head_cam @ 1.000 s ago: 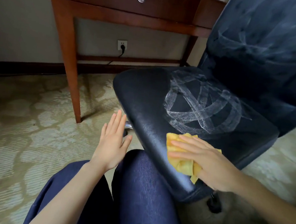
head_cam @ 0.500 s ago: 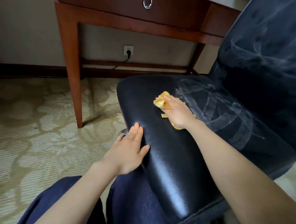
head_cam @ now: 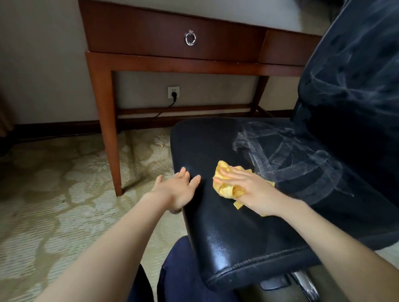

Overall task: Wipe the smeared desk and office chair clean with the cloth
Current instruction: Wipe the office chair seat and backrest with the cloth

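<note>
A black leather office chair fills the right half; its seat (head_cam: 223, 241) has white chalky smears (head_cam: 293, 161) on the far right part, and the backrest (head_cam: 366, 74) is smeared too. The seat's left part looks dark and shiny. My right hand (head_cam: 250, 189) lies flat with straight fingers on a crumpled yellow cloth (head_cam: 226, 190), pressing it onto the seat just left of the smears. Straight fingers of my left hand (head_cam: 179, 189) rest on the seat's left edge. The brown wooden desk (head_cam: 171, 65) stands behind; its top is out of sight.
The desk has a drawer with a metal ring pull (head_cam: 190, 38) and a leg (head_cam: 110, 133) close to the chair's left. A wall socket (head_cam: 173, 92) with a black plug sits under the desk. Patterned carpet (head_cam: 39, 199) covers the floor. My dark-trousered knee (head_cam: 186, 278) is below the seat.
My right hand swept the cloth from the seat's near edge up to its far left part, then back toward me. My left hand came from the air onto the seat's left edge. More of the seat's left looks wiped.
</note>
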